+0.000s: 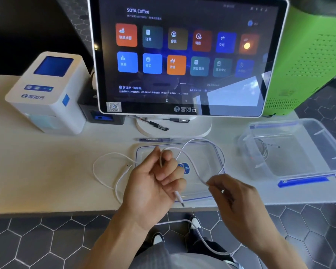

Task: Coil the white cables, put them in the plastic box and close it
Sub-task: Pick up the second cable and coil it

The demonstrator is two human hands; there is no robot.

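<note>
My left hand (155,183) has its fingers curled tight around the white cable (190,162), while my right hand's (233,193) fingers pinch the same cable just beside, above the lid (211,150).

head view, down over counter (47,181)

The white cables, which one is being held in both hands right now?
The white cable looping over the clear lid: the left hand grips it and the right hand pinches it. The other cable lies untouched on the counter, left of the lid.
</note>
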